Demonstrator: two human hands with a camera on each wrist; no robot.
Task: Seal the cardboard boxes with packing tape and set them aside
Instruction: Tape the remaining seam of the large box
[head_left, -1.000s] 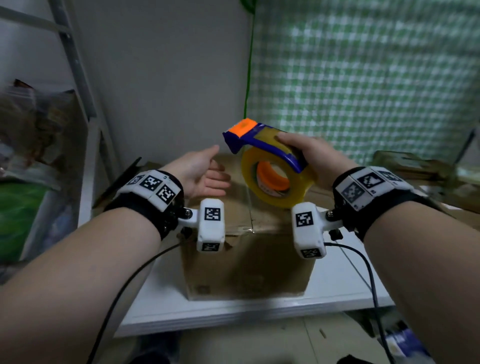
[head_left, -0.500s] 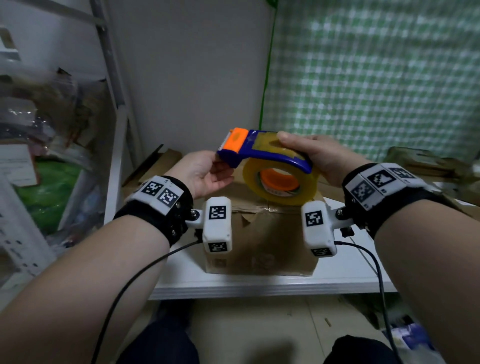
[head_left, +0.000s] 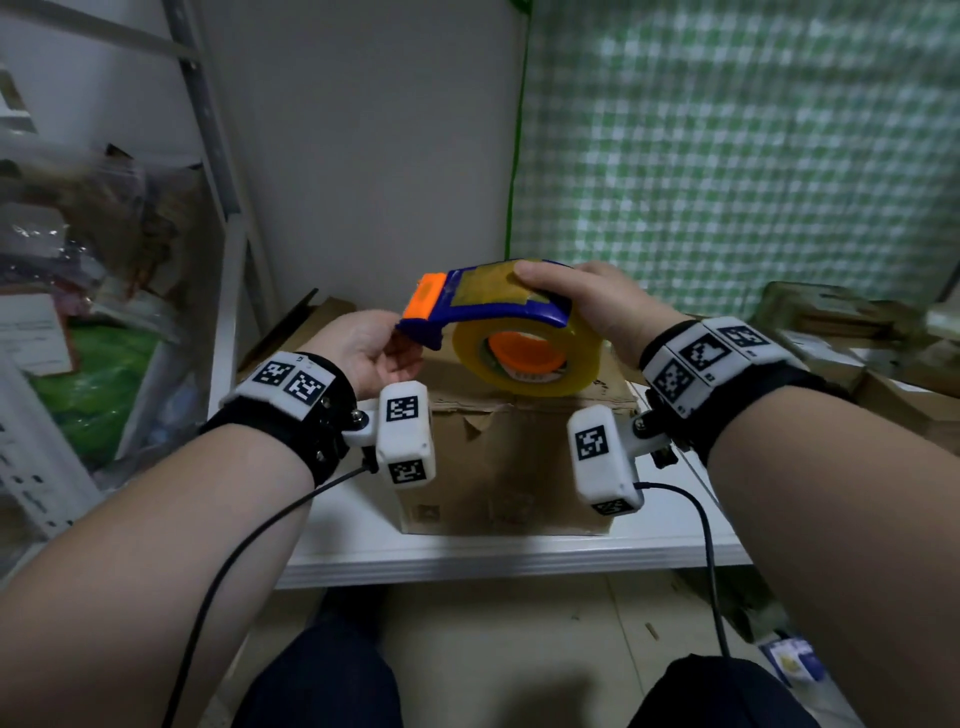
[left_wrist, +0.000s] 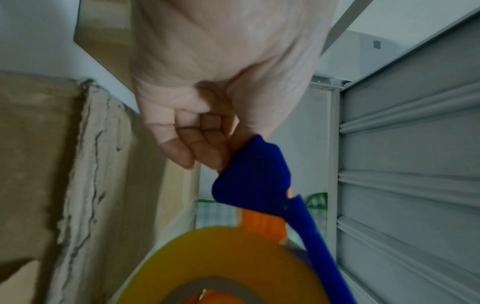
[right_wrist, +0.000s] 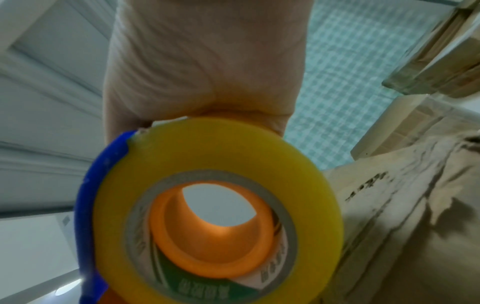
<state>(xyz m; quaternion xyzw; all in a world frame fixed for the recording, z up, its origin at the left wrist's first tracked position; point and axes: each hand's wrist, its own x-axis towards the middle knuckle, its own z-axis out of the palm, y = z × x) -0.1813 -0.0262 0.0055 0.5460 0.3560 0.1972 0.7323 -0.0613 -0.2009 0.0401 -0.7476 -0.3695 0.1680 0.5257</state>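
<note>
On the left, a shelf rack (head_left: 218, 171) holds bagged items too blurred to identify. The left hand (head_left: 363, 353) is at the blue front end of the tape dispenser (head_left: 483, 306); its fingers (left_wrist: 182, 148) are curled together, and whether they pinch the tape end cannot be determined. The tape roll (head_left: 524, 358) sits in the dispenser. The right hand (head_left: 592, 306) grips the dispenser from above, over the cardboard box (head_left: 509, 457) on the white table (head_left: 519, 556). The box contents are hidden. At far right, more boxes (head_left: 852, 332) are cut off.
</note>
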